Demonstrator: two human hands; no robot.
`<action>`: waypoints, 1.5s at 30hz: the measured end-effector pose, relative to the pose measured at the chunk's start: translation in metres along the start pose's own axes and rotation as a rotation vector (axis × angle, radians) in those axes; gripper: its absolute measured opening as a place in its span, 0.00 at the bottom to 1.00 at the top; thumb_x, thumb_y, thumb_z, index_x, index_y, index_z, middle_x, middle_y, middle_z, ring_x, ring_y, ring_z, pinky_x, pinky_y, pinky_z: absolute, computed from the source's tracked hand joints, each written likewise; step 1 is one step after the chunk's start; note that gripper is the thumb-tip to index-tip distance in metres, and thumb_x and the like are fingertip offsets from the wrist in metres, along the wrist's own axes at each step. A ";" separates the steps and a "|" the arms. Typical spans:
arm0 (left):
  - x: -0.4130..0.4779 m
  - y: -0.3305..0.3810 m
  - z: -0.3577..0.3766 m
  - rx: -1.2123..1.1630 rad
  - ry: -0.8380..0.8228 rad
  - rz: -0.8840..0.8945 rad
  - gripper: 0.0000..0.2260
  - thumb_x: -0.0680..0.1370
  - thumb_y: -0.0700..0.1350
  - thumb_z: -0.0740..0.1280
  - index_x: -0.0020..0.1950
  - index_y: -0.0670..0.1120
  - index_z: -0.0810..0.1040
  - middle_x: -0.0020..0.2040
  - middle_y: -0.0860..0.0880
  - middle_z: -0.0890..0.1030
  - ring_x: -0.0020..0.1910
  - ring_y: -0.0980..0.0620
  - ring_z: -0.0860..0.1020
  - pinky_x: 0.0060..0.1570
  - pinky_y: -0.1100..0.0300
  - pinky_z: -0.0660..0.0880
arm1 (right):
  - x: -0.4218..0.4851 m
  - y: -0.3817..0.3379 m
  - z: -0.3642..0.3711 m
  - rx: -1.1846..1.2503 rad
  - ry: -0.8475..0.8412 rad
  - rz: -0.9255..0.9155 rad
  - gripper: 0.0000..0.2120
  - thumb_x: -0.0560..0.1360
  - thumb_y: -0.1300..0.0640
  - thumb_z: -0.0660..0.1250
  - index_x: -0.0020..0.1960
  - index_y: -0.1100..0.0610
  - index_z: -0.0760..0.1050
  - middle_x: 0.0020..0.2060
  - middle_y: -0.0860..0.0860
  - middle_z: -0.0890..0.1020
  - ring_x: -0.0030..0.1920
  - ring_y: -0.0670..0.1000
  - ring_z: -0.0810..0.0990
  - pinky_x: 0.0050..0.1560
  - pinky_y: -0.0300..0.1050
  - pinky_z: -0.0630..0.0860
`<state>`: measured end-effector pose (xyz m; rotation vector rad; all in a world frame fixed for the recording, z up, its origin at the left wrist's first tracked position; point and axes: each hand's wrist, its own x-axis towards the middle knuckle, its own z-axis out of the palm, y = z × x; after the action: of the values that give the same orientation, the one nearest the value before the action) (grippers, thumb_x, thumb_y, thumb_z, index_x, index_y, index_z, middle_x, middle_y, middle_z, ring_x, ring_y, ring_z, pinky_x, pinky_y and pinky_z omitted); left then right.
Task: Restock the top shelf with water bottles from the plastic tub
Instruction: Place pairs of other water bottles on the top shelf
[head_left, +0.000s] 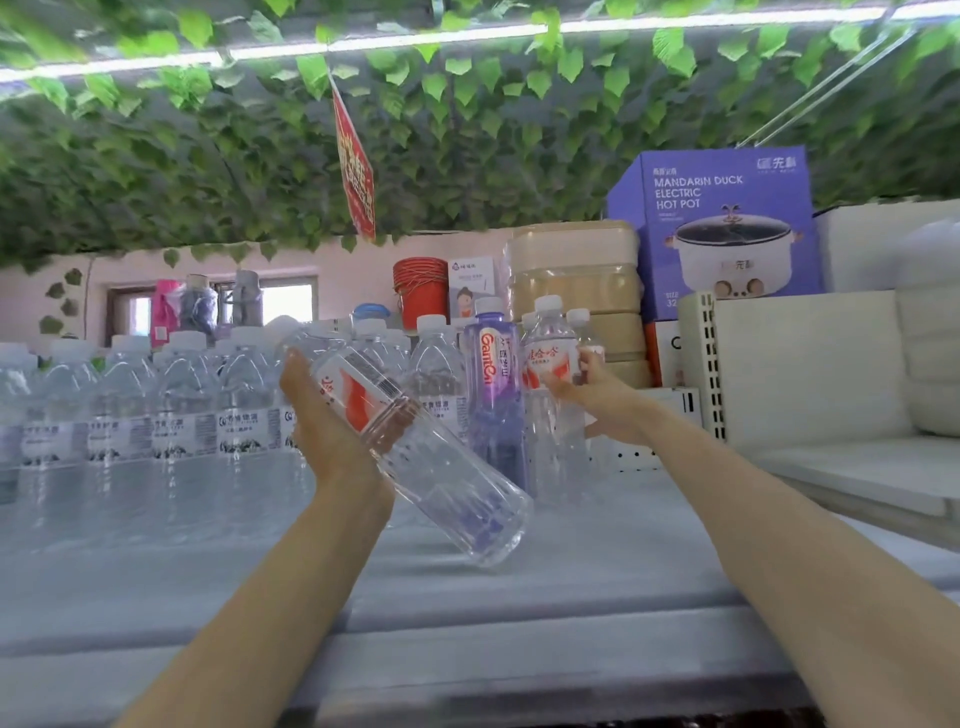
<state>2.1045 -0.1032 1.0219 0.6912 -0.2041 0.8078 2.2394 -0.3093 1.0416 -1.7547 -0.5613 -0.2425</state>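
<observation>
Shelving step: two water bottles in hand at the top shelf.
Left hand holds a tilted bottle low over the shelf; right hand grips an upright bottle right of the purple bottle. The tilted one probably needs righting next.

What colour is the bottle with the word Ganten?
The Ganten bottle is purple, with a white cap; head view.

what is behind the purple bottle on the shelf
Behind the purple bottle stand a white card with a cartoon figure and a stack of red buckets. Their lower parts are covered.
</observation>
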 end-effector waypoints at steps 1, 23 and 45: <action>0.000 0.000 0.001 -0.005 0.004 -0.008 0.12 0.75 0.64 0.59 0.47 0.58 0.74 0.56 0.52 0.79 0.57 0.48 0.78 0.56 0.47 0.76 | 0.000 0.000 -0.001 -0.006 -0.002 0.012 0.34 0.75 0.51 0.67 0.73 0.52 0.52 0.55 0.48 0.73 0.62 0.54 0.70 0.60 0.65 0.69; -0.001 -0.003 0.002 0.021 -0.050 0.025 0.13 0.77 0.61 0.58 0.45 0.55 0.75 0.41 0.54 0.80 0.39 0.55 0.80 0.35 0.60 0.77 | 0.004 0.023 0.006 -0.529 0.043 0.262 0.28 0.76 0.60 0.68 0.71 0.58 0.60 0.68 0.58 0.68 0.59 0.58 0.74 0.41 0.49 0.79; 0.000 -0.003 0.003 0.052 0.017 -0.014 0.13 0.76 0.63 0.59 0.42 0.54 0.73 0.41 0.52 0.78 0.40 0.54 0.78 0.43 0.55 0.78 | -0.012 0.016 0.013 -1.588 0.128 -0.049 0.66 0.61 0.35 0.73 0.65 0.51 0.17 0.71 0.55 0.25 0.74 0.60 0.31 0.68 0.70 0.42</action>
<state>2.1070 -0.1071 1.0227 0.7335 -0.1635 0.8073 2.2352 -0.3022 1.0192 -3.1904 -0.2600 -1.0215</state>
